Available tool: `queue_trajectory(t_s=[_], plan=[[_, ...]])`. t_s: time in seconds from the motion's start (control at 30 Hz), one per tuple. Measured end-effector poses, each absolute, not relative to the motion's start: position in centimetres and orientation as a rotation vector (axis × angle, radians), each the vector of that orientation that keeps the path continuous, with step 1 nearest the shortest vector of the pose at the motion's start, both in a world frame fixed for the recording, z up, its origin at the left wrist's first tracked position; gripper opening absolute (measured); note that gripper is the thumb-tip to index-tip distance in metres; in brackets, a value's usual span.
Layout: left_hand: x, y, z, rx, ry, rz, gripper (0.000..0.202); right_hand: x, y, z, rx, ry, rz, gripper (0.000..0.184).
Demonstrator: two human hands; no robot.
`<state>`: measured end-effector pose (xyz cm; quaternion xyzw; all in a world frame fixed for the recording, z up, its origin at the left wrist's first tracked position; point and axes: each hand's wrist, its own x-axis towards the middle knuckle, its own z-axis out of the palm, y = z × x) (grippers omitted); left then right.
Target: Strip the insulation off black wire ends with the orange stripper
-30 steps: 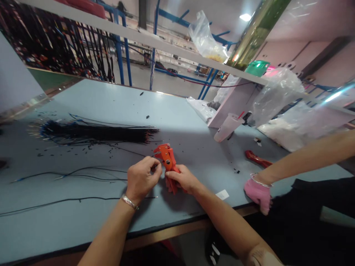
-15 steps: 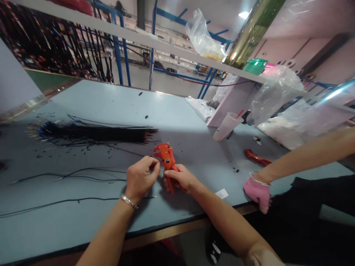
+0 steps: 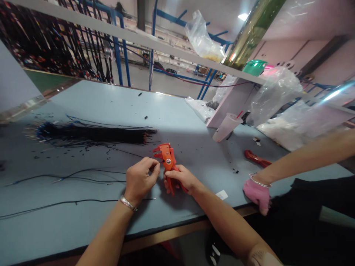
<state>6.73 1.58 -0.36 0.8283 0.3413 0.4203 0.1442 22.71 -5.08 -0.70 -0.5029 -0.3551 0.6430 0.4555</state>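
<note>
1. The right hand point(image 3: 181, 180) is closed around the handles of the stripper point(image 3: 168, 159), whose head stands beyond the grip.
2. The stripper's long axis runs away from the person, leaning slightly left of the right grip; its mouth faces left, toward the left hand point(image 3: 141, 178).
3. The left hand is the nearer one to that mouth: its thumb and forefinger meet in a pinch just beside the head, on the near side of the mouth.
4. Two wires point(image 3: 85, 170) run roughly crosswise into the left grip from its left. The pinch seems to hold a wire, though the fingers hide which one.
5. The wires' axis thus crosses the stripper's steeply; whether a tip reaches into the head is too small to tell.
6. A loose wire point(image 3: 83, 202) passes on the near side of the left grip.
7. Beyond and left of both grips lies the bundle point(image 3: 111, 135), its long axis also crosswise.
</note>
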Motion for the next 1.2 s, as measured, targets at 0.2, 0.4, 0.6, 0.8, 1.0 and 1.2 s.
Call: queue_trajectory(t_s=[0.2, 0.4, 0.6, 0.8, 1.0, 1.2], plan=[[6.8, 1.6, -0.4, 2.416, 0.932, 1.232, 0.016, 22.3, -5.1, -0.9, -1.290, -0.921, 1.499, 0.038], [6.9, 1.5, -0.4, 2.449, 0.915, 1.280, 0.018, 22.1, -5.2, -0.9, -1.344, -0.903, 1.431, 0.042], [6.9, 1.4, -0.5, 2.459, 0.919, 1.299, 0.016, 22.2, -5.2, -1.2, -1.337, -0.874, 1.421, 0.041], [6.8, 1.3, -0.5, 2.473, 0.938, 1.289, 0.015, 22.6, -5.2, -1.0, -1.174, -0.844, 1.538, 0.034], [6.5, 1.6, -0.4, 2.393, 1.016, 1.375, 0.013, 23.3, -5.1, -1.2, -1.120, -0.816, 1.599, 0.031], [6.1, 1.8, -0.3, 2.281, 1.071, 1.359, 0.013, 23.6, -4.9, -1.3, -1.132, -0.774, 1.601, 0.030]])
